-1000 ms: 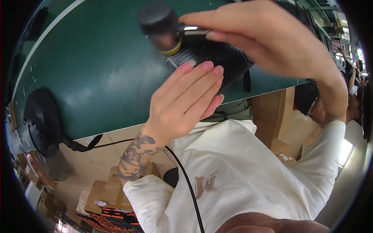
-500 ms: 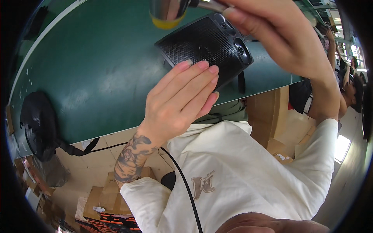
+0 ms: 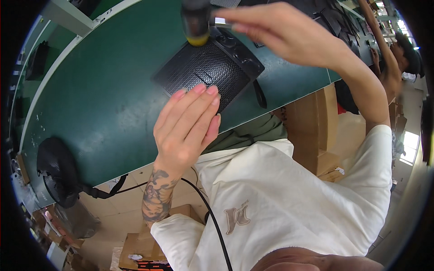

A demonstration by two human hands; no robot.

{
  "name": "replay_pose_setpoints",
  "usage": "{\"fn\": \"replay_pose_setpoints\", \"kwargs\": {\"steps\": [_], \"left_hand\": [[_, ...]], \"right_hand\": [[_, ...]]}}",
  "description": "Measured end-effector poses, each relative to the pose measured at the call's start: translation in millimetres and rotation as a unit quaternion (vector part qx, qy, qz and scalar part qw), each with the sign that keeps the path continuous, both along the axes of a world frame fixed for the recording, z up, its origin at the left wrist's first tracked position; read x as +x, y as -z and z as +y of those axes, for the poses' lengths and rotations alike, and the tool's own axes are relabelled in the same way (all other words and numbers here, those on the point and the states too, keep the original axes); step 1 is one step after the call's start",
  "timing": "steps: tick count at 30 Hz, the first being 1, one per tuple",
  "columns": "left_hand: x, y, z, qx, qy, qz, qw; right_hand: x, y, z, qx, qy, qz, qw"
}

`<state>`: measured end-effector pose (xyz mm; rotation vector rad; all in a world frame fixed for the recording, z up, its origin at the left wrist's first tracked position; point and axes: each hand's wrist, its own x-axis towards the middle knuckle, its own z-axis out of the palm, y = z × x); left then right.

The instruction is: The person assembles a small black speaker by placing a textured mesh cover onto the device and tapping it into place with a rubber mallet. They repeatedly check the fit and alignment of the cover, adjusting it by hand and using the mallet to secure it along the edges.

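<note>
A black box-shaped speaker [image 3: 203,67] with a honeycomb mesh front lies on the green table. Its right end carries a glossy panel with round controls, and a black strap [image 3: 259,94] sticks out beside it. My left hand [image 3: 181,131] rests on the near part of the mesh, its fingers stretched and lying together. In my right hand [image 3: 294,38], somewhat blurred, is the metal handle of a mallet [image 3: 195,22]. The dark mallet head, with its yellow face down, is over the speaker's far edge; whether it touches I cannot tell.
A black mesh bag [image 3: 56,169] with a strap sits at the table's left edge. More dark parts [image 3: 325,18] lie at the far right, near another person [image 3: 398,67]. Cardboard boxes [image 3: 312,122] stand below the table edge, and a black cable [image 3: 210,212] crosses my shirt.
The speaker has shifted left, and my left hand has moved left with it. My right hand has swung left and the mallet head now overlaps the speaker's far edge. The view has shifted too.
</note>
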<state>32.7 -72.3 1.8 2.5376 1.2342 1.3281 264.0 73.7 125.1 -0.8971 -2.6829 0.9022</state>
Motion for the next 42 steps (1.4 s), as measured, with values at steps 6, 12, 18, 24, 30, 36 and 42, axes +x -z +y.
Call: {"fn": "replay_pose_setpoints", "kwargs": {"steps": [6,12,18,24,30,36,42], "left_hand": [[1.4,6.3,2.3,-0.05,0.002,-0.002,0.999],[-5.4,11.1,-11.0,-0.09,-0.051,0.003,0.995],[-10.7,6.9,-5.6,-0.089,-0.039,0.036,0.995],[15.5,21.8,-30.9,0.053,-0.032,0.008,0.998],[39.9,12.3,-32.3,-0.007,-0.045,-0.008,0.999],[34.6,0.6,-26.9,-0.031,-0.023,-0.021,0.999],[3.7,26.4,-49.0,0.035,-0.052,-0.068,0.996]], "right_hand": [[10.6,-6.9,-15.5,0.022,0.022,0.002,0.999],[36.5,3.2,-49.6,0.113,0.029,0.032,0.993],[51.6,20.9,-57.8,0.124,-0.023,0.008,0.992],[17.3,4.5,-49.6,0.12,-0.04,0.056,0.99],[-27.6,-4.7,-43.1,0.065,-0.087,-0.046,0.993],[-42.8,-30.8,-45.3,0.117,-0.078,-0.009,0.99],[-3.8,-12.7,-55.2,0.068,-0.033,0.028,0.997]]}}
